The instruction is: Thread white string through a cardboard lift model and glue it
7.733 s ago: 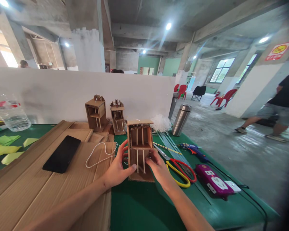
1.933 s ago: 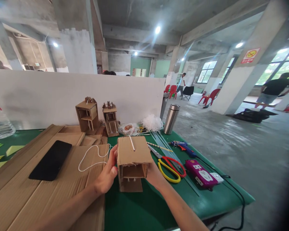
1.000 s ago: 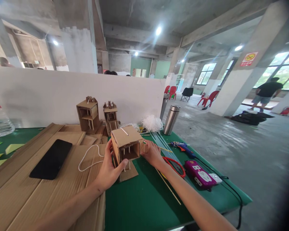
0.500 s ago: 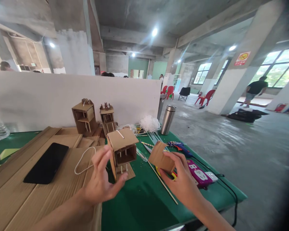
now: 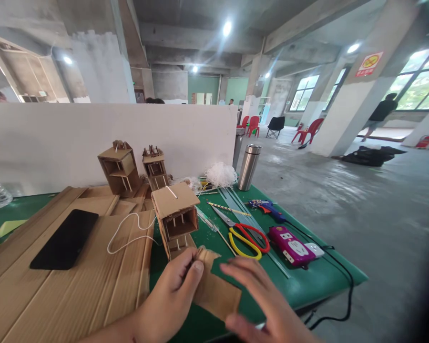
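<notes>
My left hand [image 5: 180,290] pinches one end of a small flat piece of cardboard [image 5: 218,293] between thumb and fingers, low over the front of the table. My right hand [image 5: 260,300] is at the other end of the piece, its fingers apart and somewhat blurred; the thumb is close to the lower corner, and I cannot tell if it touches. Just beyond stands a small cardboard box model [image 5: 177,214] with an open front, thin white sticks inside and a white string [image 5: 134,226] trailing to its left.
Scissors [image 5: 248,238] with red and yellow handles lie beside a glue gun [image 5: 268,207] and a purple power strip [image 5: 295,245]. Behind are a steel flask [image 5: 248,167] and two more cardboard models [image 5: 119,169]. A phone [image 5: 65,239] rests on cardboard sheets [image 5: 107,290] at left.
The cardboard piece has passed from my right hand into my left, moving left and toward me. My left hand has closed on it, and my right hand has opened.
</notes>
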The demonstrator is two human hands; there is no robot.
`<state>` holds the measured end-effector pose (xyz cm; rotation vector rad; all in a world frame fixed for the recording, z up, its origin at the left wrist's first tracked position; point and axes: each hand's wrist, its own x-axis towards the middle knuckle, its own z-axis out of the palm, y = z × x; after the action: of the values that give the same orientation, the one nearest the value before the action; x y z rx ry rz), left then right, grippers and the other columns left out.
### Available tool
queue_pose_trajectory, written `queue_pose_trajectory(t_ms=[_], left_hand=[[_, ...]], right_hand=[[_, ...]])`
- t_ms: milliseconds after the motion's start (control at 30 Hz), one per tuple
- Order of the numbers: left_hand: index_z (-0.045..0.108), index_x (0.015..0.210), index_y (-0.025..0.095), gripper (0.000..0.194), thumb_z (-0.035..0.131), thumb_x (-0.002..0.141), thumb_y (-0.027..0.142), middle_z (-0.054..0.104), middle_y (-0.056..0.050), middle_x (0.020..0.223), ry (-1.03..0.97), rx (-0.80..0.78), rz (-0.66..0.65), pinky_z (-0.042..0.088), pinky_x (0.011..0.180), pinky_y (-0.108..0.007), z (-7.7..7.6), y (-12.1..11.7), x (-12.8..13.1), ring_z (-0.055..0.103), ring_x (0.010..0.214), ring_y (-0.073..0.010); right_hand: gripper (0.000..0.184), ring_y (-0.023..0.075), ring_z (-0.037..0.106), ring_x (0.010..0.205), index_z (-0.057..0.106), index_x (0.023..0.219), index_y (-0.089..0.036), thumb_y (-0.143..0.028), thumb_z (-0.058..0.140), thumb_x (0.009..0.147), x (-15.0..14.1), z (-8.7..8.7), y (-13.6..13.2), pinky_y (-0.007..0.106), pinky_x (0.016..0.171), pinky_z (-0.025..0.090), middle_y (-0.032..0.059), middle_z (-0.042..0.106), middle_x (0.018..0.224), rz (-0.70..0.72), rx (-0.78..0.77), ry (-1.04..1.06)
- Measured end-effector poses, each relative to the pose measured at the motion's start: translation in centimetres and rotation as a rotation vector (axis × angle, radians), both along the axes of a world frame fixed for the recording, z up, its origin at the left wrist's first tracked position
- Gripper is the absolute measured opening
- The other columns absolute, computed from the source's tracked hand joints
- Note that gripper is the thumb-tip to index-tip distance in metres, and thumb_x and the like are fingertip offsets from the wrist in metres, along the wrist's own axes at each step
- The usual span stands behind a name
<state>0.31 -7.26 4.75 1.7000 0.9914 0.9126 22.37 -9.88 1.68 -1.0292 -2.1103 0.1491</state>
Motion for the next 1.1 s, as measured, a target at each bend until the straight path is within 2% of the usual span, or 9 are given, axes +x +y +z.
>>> queue_pose_trajectory(t_ms=[67, 133, 167, 333, 633, 767, 867, 1000, 1100], left_hand=[[0.052, 0.083, 0.020, 0.043, 0.041, 0.096, 0.060, 0.059, -0.003, 0.084, 0.001, -0.004, 0.014, 0.047, 0.073, -0.027, -0.2, 0.5, 0.0, 0.057, 0.084, -0.0199], [0.053, 0.084, 0.020, 0.040, 0.044, 0.096, 0.057, 0.058, -0.002, 0.084, -0.012, -0.018, 0.007, 0.046, 0.073, -0.027, -0.5, 1.0, 0.1, 0.056, 0.081, -0.0186], [0.054, 0.085, 0.020, 0.038, 0.045, 0.096, 0.055, 0.058, -0.002, 0.084, -0.026, -0.029, -0.001, 0.046, 0.072, -0.027, -0.6, 1.2, 0.2, 0.055, 0.080, -0.0180], [0.054, 0.094, 0.019, 0.031, 0.061, 0.089, 0.049, 0.056, -0.001, 0.088, -0.184, -0.175, -0.075, 0.044, 0.071, -0.026, -1.2, 1.6, 0.8, 0.053, 0.080, -0.0153], [0.052, 0.083, 0.017, 0.051, 0.081, 0.070, 0.058, 0.060, -0.001, 0.083, -0.429, -0.358, -0.100, 0.052, 0.071, -0.026, 0.0, 1.4, 1.1, 0.055, 0.079, -0.0131], [0.052, 0.083, 0.017, 0.051, 0.084, 0.069, 0.055, 0.062, -0.002, 0.084, -0.481, -0.407, -0.108, 0.055, 0.064, -0.025, 0.8, 1.5, 0.9, 0.059, 0.078, -0.0136], [0.053, 0.085, 0.016, 0.049, 0.084, 0.071, 0.051, 0.063, -0.002, 0.085, -0.534, -0.436, -0.133, 0.056, 0.063, -0.023, 1.2, 1.3, 0.8, 0.061, 0.078, -0.0129], [0.051, 0.089, 0.017, 0.046, 0.083, 0.075, 0.047, 0.064, -0.002, 0.088, -0.582, -0.432, -0.183, 0.057, 0.065, -0.023, 1.6, 0.8, 0.9, 0.062, 0.081, -0.0128], [0.049, 0.092, 0.019, 0.044, 0.081, 0.078, 0.047, 0.063, 0.000, 0.085, -0.591, -0.415, -0.241, 0.057, 0.067, -0.025, 1.8, 0.4, 1.1, 0.062, 0.080, -0.0125]], right_hand=[[0.029, 0.0265, 0.062, 0.112, 0.057, 0.124, -0.026, -0.032, 0.046, 0.098, 1.3, -0.7, 2.2, 0.038, 0.092, 0.053, 0.0108, 0.065, 0.117, -0.216, 0.007, 0.002], [0.030, 0.0300, 0.058, 0.115, 0.061, 0.118, -0.022, -0.029, 0.040, 0.097, 2.8, -1.7, 4.7, 0.046, 0.097, 0.047, 0.0122, 0.064, 0.122, -0.465, -0.119, -0.224], [0.031, 0.0322, 0.059, 0.112, 0.063, 0.116, -0.019, -0.026, 0.040, 0.096, 3.4, -2.3, 6.0, 0.048, 0.094, 0.047, 0.0145, 0.064, 0.121, -0.505, -0.164, -0.265], [0.033, 0.0373, 0.062, 0.106, 0.063, 0.118, -0.012, -0.022, 0.051, 0.089, 4.7, -4.0, 9.6, 0.047, 0.086, 0.044, 0.0192, 0.066, 0.119, -0.573, -0.340, -0.408], [0.033, 0.0322, 0.066, 0.100, 0.067, 0.110, -0.012, -0.018, 0.056, 0.080, 4.4, -2.8, 11.3, 0.036, 0.082, 0.043, 0.0164, 0.069, 0.104, -0.580, -0.514, -0.377], [0.035, 0.0314, 0.066, 0.103, 0.061, 0.112, -0.011, -0.019, 0.054, 0.078, 4.8, -2.4, 10.2, 0.036, 0.086, 0.046, 0.0172, 0.068, 0.110, -0.604, -0.552, -0.235], [0.037, 0.0272, 0.068, 0.099, 0.055, 0.115, -0.014, -0.026, 0.054, 0.080, 4.9, -1.9, 7.6, 0.033, 0.083, 0.050, 0.0143, 0.069, 0.110, -0.588, -0.576, -0.116], [0.031, 0.0247, 0.068, 0.093, 0.056, 0.103, -0.021, -0.038, 0.057, 0.078, 4.0, -1.6, 2.2, 0.029, 0.081, 0.054, 0.0111, 0.071, 0.107, -0.354, -0.605, 0.289], [0.040, 0.0273, 0.070, 0.093, 0.062, 0.106, -0.022, -0.039, 0.064, 0.069, 2.9, -2.3, -1.3, 0.029, 0.076, 0.056, 0.0106, 0.073, 0.102, -0.268, -0.665, 0.532]])
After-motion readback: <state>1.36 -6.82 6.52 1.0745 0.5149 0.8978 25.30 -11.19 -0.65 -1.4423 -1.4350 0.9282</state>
